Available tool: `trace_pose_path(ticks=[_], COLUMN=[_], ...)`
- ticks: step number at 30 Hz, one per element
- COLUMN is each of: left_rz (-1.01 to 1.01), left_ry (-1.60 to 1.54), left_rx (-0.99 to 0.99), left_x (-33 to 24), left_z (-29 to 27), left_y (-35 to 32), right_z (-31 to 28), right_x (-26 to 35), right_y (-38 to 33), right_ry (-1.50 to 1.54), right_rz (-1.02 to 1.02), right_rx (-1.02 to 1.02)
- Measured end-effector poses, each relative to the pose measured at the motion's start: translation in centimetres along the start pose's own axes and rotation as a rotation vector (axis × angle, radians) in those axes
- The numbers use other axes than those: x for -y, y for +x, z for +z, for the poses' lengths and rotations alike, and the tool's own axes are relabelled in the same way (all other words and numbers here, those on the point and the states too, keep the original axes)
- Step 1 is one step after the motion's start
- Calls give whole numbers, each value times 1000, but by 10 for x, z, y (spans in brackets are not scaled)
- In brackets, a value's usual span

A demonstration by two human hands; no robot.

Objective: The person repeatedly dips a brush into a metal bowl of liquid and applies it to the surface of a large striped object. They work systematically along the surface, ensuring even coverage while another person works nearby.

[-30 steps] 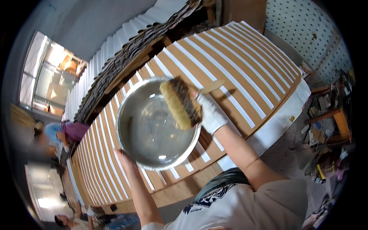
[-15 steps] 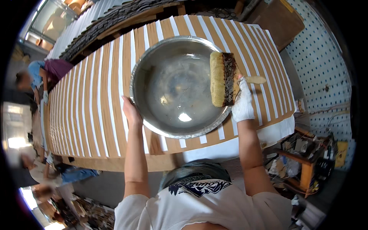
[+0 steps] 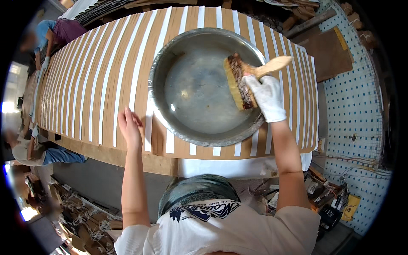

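Brush (image 3: 243, 87) over bowl (image 3: 204, 141), gripped in my right hand (image 3: 268, 97); left hand (image 3: 130, 129) empty, loosely open. I judge this dipping; next needs steady hold.

Silver basin (image 3: 160, 91), yellow and brown brush (image 3: 241, 83), white glove (image 3: 270, 100), tan and white striped sheets (image 3: 106, 85), blue-dotted wall (image 3: 352, 110)

Glossy metal basin (image 3: 204, 141) on matt, papery strips (image 3: 144, 55)
My brush (image 3: 244, 83) has a smooth wooden handle (image 3: 275, 64) and rough bristles (image 3: 232, 81); my right glove (image 3: 269, 97) looks like knitted cloth, my shirt (image 3: 238, 233) matt fabric.
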State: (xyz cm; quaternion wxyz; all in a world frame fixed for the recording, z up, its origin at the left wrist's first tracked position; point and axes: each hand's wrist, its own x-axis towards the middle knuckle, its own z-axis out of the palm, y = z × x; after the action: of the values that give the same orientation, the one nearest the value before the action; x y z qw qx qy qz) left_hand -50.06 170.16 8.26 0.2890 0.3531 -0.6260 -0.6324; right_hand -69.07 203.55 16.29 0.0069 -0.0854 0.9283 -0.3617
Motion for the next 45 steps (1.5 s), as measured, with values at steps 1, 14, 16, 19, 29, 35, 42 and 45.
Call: trace_pose_path(ticks=[1, 14, 16, 19, 29, 35, 42, 45], left_rz=[23, -209, -247, -293, -503, -428, -228, -170], left_ry=[22, 366, 455, 563, 120, 4, 257, 268], left_rx=[-20, -169, -208, -306, -721, -684, -487, -418], left_x=[5, 81, 87, 111, 164, 157, 118, 104], left_z=[-15, -303, -350, -423, -582, -594, -597, -590], left_y=[-10, -170, -194, -231, -323, -267, -149, -98], right_z=[11, 67, 72, 79, 103, 120, 255, 321], right_x=[-4, 28, 26, -29, -21, 108, 290, 328], right_y=[2, -11, -17, 7, -2, -27, -58, -54], right_ry=[-181, -263, -100, 242, 1269, 1576, 1200, 976], right_rz=[-104, -18, 38, 199, 449, 117, 149, 146], right_rx=[-20, 68, 68, -19, -415, -53, 34, 202])
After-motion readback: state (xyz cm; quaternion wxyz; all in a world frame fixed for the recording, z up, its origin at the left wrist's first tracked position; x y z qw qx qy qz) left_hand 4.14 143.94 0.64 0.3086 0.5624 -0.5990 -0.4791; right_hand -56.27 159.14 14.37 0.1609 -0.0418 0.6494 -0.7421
